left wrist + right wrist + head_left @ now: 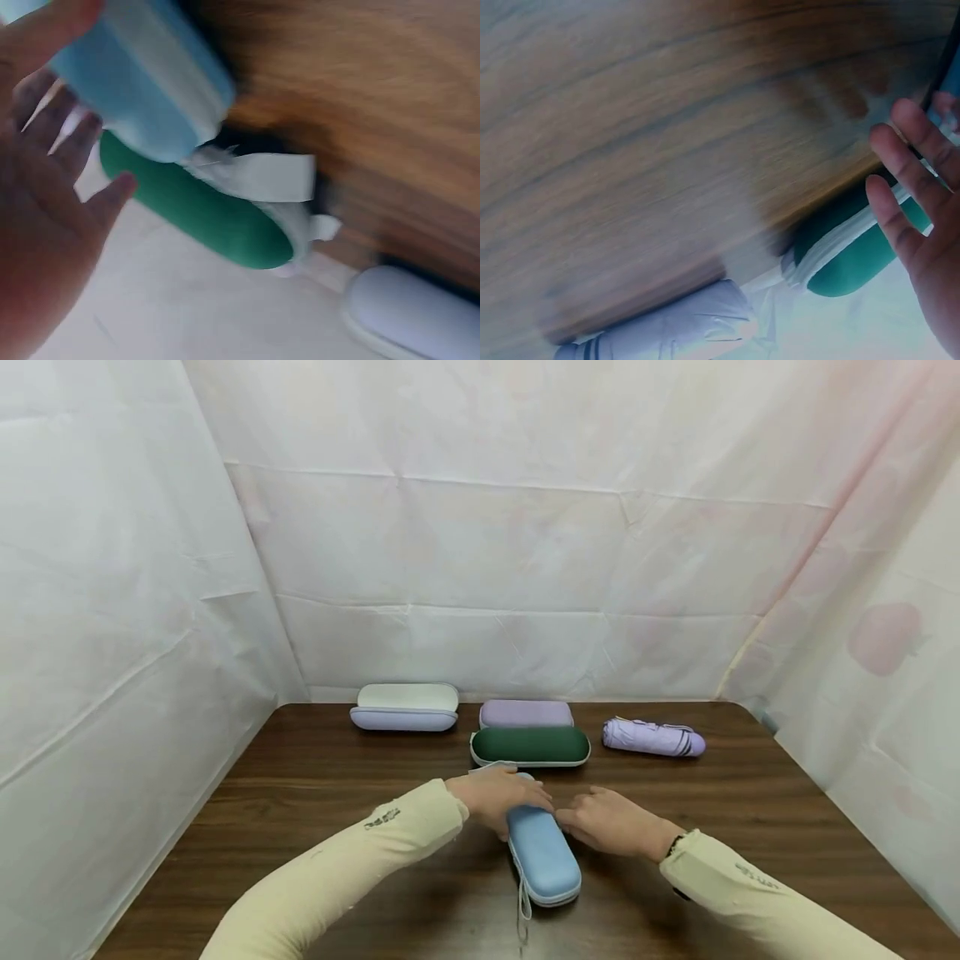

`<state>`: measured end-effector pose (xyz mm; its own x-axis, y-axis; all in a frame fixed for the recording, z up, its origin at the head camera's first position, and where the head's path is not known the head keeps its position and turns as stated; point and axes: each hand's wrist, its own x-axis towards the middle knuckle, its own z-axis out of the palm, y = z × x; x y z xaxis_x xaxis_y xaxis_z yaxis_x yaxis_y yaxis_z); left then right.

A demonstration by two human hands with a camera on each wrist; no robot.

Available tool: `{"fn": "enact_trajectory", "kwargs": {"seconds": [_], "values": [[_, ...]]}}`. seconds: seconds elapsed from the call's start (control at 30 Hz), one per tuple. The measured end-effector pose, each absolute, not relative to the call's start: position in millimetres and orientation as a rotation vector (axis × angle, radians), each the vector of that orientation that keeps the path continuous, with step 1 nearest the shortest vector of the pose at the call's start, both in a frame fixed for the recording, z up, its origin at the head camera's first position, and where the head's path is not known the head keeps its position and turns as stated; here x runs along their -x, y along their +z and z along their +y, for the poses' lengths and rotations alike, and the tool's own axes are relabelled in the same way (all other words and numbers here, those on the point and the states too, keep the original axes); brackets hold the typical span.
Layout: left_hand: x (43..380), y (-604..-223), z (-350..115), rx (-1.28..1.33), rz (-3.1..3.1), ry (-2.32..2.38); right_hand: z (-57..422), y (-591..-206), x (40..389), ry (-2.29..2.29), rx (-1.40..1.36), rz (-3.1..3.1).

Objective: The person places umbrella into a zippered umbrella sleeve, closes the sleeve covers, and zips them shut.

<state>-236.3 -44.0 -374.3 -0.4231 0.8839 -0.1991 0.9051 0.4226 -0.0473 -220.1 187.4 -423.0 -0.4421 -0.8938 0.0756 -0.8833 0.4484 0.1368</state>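
A light-blue zippered glasses case [543, 852] with a wrist loop lies slantwise on the table in front. My left hand [498, 797] spans its far end, thumb on the left side and fingers across the top; in the blurred left wrist view the case [142, 82] sits between thumb and fingers. To the right, my right hand [611, 821] has its fingertips at the case's side. Its fingers [904, 176] look straight and spread in the right wrist view. Just beyond the hands is a dark green glasses case [531, 745]; white tags [274, 178] show beside it.
Behind the green case lies a purple case [527, 713]. At the back left stands an open lavender case [405, 719] with a white lining. A folded lilac umbrella [652, 737] lies back right. Light curtains [495, 560] surround the brown table [315, 827].
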Motion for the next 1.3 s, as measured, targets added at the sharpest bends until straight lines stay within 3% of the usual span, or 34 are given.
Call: {"fn": "enact_trajectory", "kwargs": {"seconds": [0.7, 1.3], "values": [[227.8, -387.3, -67.9, -1.603, 2.738, -0.098, 202.3, -422.2, 210.1, 0.011, -1.605, -2.511], [206.3, -394.5, -67.0, -1.525, 2.951, -0.155, 219.4, -428.5, 175.2, 0.224, -1.319, -2.732]]}}
